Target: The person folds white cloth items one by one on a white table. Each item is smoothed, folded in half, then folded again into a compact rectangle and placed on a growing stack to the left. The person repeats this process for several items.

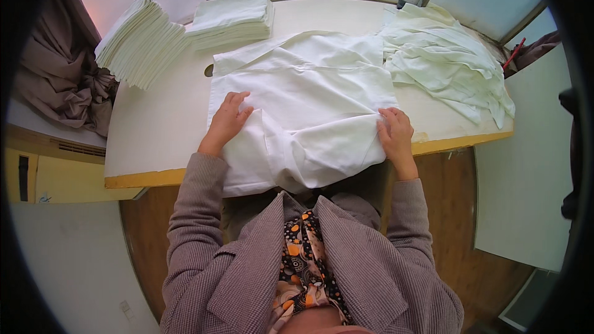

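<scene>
A white cloth (pixel 320 88) lies spread and partly creased over the table, its near part hanging over the front edge towards my lap. My left hand (pixel 229 118) rests on the cloth's left side, thumb and fingers apart, beside a raised fold. At the right side, my right hand (pixel 395 132) has its thumb and fingertips at the cloth's edge, pinching a fold of it. A heap of loose, rumpled white cloths (pixel 441 60) lies at the right, touching or close to the spread cloth.
A leaning stack of folded white cloths (pixel 139 41) stands at the back left, beside a flatter folded stack (pixel 232 18). The white table (pixel 148 134) has a worn yellow front edge and a round hole (pixel 209 70). A brown curtain (pixel 69 69) hangs at the left.
</scene>
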A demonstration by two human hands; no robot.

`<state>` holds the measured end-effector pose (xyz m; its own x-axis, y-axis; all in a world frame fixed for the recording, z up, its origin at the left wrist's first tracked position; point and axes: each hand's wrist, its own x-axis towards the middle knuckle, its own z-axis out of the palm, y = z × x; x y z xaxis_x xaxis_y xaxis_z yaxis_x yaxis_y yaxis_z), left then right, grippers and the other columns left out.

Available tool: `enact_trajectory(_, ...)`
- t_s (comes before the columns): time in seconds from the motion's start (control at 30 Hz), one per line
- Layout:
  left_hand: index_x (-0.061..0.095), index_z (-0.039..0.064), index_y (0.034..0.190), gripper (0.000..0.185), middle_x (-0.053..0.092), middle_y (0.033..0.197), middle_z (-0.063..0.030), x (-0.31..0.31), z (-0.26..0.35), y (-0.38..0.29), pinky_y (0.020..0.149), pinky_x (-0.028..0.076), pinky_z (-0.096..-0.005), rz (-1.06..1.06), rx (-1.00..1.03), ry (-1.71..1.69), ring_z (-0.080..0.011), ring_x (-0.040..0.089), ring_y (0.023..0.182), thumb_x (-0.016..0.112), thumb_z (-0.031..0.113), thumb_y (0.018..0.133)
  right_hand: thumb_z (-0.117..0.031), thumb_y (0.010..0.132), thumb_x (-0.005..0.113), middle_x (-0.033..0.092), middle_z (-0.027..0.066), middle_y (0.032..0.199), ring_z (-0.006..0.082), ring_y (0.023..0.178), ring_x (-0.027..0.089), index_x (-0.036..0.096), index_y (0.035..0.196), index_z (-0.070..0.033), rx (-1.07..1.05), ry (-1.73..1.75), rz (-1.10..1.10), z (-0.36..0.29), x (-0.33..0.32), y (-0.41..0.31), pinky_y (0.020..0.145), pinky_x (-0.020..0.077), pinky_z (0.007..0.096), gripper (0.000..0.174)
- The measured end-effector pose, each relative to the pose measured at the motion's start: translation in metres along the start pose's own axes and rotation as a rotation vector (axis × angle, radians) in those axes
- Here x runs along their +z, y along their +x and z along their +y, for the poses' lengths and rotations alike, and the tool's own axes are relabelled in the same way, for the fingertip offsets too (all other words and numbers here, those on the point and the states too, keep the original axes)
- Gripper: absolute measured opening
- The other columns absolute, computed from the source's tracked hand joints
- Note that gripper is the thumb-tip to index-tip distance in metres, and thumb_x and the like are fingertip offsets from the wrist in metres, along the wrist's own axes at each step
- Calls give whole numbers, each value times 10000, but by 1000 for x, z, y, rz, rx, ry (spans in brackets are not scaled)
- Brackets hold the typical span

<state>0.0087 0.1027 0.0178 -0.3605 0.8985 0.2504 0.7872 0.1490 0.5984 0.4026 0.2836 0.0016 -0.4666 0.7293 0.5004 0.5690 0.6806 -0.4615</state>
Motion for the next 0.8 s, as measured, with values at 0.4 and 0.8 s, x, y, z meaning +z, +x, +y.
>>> enact_trajectory(0.4, 666, 134, 1102, 238, 659, 897, -67, -25, -42, -80, 742, 487, -407, 133, -220, 265, -260, 626, 733, 706, 230, 888, -14, 740, 634, 588, 98, 883, 321, 868, 545, 697, 967, -64, -226, 204, -245, -20, 41, 14, 797, 450, 431, 241)
enact_trajectory(0.8, 655, 114, 1153, 340, 625, 818, -71, -46, -11, -109, 618, 490, -357, -49, -309, 130, -226, 579, 650, 772, 165, 838, -93, 785, 688, 627, 73, 964, 276, 955, 567, 712, 1080, -127, -156, 135, -602, -24, -60, -15, 794, 436, 380, 298)
